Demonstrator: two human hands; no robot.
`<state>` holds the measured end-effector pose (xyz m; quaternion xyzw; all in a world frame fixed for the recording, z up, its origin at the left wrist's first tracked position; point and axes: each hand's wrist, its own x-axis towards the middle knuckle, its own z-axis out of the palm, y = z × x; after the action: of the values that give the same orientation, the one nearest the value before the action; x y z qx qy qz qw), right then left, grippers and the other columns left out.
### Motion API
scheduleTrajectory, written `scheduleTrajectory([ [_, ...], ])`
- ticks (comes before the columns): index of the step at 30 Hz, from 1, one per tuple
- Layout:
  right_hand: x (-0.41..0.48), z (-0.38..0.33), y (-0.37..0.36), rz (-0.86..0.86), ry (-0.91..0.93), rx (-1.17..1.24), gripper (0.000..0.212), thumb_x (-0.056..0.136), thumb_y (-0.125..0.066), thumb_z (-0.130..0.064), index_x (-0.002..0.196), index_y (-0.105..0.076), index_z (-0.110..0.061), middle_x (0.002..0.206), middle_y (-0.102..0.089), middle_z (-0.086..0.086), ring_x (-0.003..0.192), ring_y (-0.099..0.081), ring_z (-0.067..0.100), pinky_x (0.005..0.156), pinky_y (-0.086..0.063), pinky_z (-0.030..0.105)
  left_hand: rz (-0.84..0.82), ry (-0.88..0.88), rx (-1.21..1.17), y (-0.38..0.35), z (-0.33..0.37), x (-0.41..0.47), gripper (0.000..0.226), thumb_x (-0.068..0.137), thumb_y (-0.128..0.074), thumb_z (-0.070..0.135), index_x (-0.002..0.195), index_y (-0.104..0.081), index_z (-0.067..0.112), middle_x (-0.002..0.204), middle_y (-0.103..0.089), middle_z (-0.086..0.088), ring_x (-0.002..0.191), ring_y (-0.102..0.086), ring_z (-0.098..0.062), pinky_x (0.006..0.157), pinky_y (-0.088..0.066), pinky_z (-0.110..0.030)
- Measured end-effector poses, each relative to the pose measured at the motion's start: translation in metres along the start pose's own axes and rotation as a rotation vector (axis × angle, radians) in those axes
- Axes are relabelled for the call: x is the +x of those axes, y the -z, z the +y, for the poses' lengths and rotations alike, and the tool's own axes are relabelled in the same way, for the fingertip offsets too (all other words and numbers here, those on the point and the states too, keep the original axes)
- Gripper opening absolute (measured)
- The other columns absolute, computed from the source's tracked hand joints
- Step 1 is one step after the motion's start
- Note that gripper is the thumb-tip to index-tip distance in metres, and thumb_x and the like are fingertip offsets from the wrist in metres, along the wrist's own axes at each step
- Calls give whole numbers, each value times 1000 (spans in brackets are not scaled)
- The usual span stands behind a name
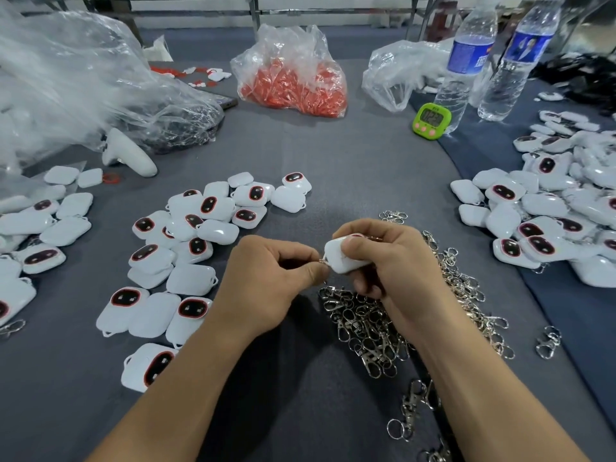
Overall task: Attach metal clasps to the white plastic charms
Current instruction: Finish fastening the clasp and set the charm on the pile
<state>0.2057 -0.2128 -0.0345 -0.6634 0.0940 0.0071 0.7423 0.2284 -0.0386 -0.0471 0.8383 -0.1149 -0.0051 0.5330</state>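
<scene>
My right hand point(386, 258) grips a white plastic charm point(340, 258) above the table's middle. My left hand point(270, 278) pinches a small metal clasp ring point(322, 261) at the charm's left corner loop. A heap of silver metal clasps point(376, 328) lies under and behind my right hand. Several loose white charms with red-rimmed dark ovals point(186, 248) are spread to the left. A second pile of charms point(546, 215) lies at the right.
The grey table cloth point(350, 168) carries a bag of red parts point(293, 85), a green timer point(431, 121), two water bottles point(466, 61), crumpled clear plastic point(66, 78) at the far left, and a white controller point(128, 155).
</scene>
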Motion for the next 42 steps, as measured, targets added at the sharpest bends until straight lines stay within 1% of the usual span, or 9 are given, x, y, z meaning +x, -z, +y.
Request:
scheduleTrajectory([
  [4, -1, 1, -3, 1, 22, -4, 14, 90, -63, 1, 88, -73, -8, 70, -67, 15, 39, -45, 15, 36, -29, 19, 110, -113, 195, -2, 1, -6, 13, 75, -87, 27, 79, -77, 35, 70, -70, 18, 64, -64, -4, 61, -50, -22],
  [10, 0, -3, -4, -30, -47, 194, 14, 95, -58, 0, 93, -71, -5, 64, -65, 9, 40, -45, 15, 38, -30, 20, 115, -75, -137, -6, 6, -2, 15, 80, -82, 20, 82, -81, 35, 74, -76, 13, 69, -71, -4, 66, -55, -19],
  [15, -2, -4, -7, -35, -60, 275, 15, 95, -58, -2, 91, -71, -8, 64, -63, 9, 41, -45, 15, 41, -30, 23, 65, 8, -283, -9, 7, -2, 6, 79, -78, 31, 80, -82, 35, 58, -65, 6, 54, -50, -5, 55, -44, -18],
  [19, -5, -2, -10, 31, 19, 205, 18, 90, -63, 1, 85, -75, -11, 68, -67, 10, 41, -45, 14, 39, -32, 19, 113, -93, -32, -4, 4, -3, 19, 82, -81, 27, 75, -78, 45, 67, -72, 13, 60, -63, -4, 58, -48, -14],
  [21, -6, -2, -9, 77, 53, 153, 15, 86, -67, 2, 85, -76, -10, 68, -67, 8, 40, -45, 13, 38, -33, 17, 131, -152, 109, -8, 7, -7, 3, 80, -77, 36, 78, -77, 39, 65, -68, 12, 62, -61, -10, 58, -46, -22],
  [28, -6, 4, -13, 183, 254, -159, 17, 71, -74, -7, 79, -79, -21, 65, -70, 2, 47, -52, 10, 48, -43, 26, 167, -420, 594, -16, 5, -11, 14, 83, -66, 32, 79, -78, 25, 61, -57, 6, 58, -54, -15, 53, -44, -33],
  [31, -4, 4, -12, 194, 223, -103, 15, 73, -72, -7, 80, -79, -18, 63, -68, 3, 45, -49, 12, 44, -41, 25, 139, -243, 388, -15, 5, -11, 14, 83, -68, 42, 87, -77, 32, 66, -66, 10, 64, -61, -9, 62, -49, -32],
  [35, -3, -2, -8, 168, 108, 76, 19, 85, -66, 3, 82, -78, -11, 64, -67, 7, 39, -43, 13, 38, -35, 19, 78, -92, 88, -15, 7, -7, 13, 79, -81, 31, 85, -77, 41, 67, -71, 21, 61, -63, 5, 58, -43, -9],
  [42, -2, -4, -6, 125, -32, 169, 18, 87, -65, -6, 80, -80, -15, 65, -67, 5, 39, -41, 14, 43, -30, 22, 153, -301, 235, -14, 7, -9, 7, 82, -79, 28, 78, -74, 30, 61, -53, 9, 57, -49, -9, 55, -36, -20],
])
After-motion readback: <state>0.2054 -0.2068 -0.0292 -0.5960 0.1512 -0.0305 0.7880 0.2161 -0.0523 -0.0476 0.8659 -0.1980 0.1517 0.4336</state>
